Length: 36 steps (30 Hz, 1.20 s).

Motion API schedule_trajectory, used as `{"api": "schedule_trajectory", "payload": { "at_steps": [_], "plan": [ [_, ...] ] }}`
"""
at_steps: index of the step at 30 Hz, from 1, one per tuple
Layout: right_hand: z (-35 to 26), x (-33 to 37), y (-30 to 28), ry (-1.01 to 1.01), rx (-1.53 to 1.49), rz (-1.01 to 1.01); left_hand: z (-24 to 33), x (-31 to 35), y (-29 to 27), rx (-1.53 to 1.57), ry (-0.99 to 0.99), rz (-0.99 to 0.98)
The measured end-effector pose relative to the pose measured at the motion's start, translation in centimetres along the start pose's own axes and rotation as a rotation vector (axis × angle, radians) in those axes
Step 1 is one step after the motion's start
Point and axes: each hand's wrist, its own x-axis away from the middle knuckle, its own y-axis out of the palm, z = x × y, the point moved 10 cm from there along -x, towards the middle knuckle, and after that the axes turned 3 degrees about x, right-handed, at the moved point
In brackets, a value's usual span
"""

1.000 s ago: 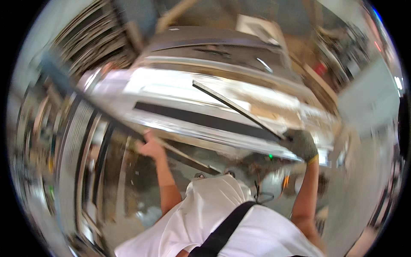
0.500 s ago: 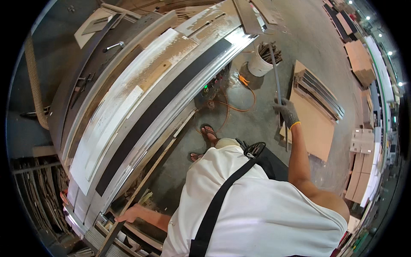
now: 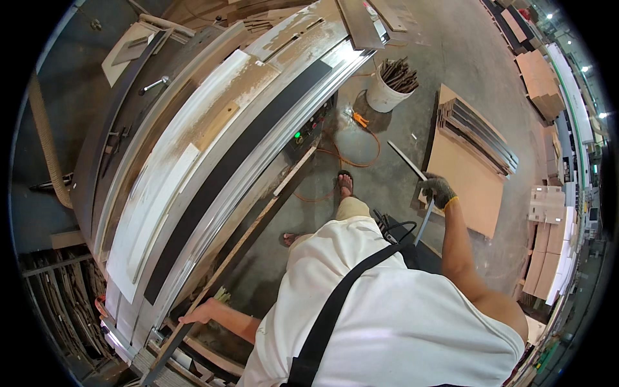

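My left hand (image 3: 198, 314), bare, is at the lower left with its fingers closed around a long narrow wooden strip (image 3: 242, 245). That strip runs diagonally alongside the machine table. On the right, my right hand (image 3: 440, 191) wears a grey glove with a yellow cuff and grips a thin, narrow strip (image 3: 407, 160). A pale length sticks out toward the upper left, and a greyer length shows below the hand; whether they are one piece I cannot tell. Beyond the right hand, several dark-edged narrow boards (image 3: 474, 135) lie stacked on a brown sheet (image 3: 471, 197).
The long machine table (image 3: 225, 187) with a black band fills the left. A white bucket (image 3: 385, 97) of wooden offcuts stands on the floor near an orange air gun (image 3: 360, 120) and its hose (image 3: 351, 164). Scrap strips (image 3: 64, 309) fill a rack at lower left. Cardboard stacks (image 3: 545, 248) line the right.
My right hand has lowered, and its strip has swung from nearly upright to leaning up and left. The long strip in my left hand has shifted slightly up and right. My feet have stepped.
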Motion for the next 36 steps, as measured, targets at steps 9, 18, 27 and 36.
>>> {"api": "schedule_trajectory", "payload": {
  "at_steps": [9,18,27,36],
  "plan": [
    [-9.4,-22.7,-13.6,-0.031,-0.041,0.230,-7.1,17.2,-4.0,0.079,-0.027,-0.009],
    [-24.2,-43.2,-22.8,-0.003,-0.024,0.276,-12.4,36.7,-11.3,0.075,0.022,0.256],
    [-37.6,-57.9,-27.7,-0.031,0.268,0.313,-14.6,46.2,-14.6,0.091,0.013,0.375],
    [-35.9,-60.7,-33.7,-0.360,-0.013,0.524,-13.2,48.3,-16.6,0.078,0.054,0.407]
  ]
}}
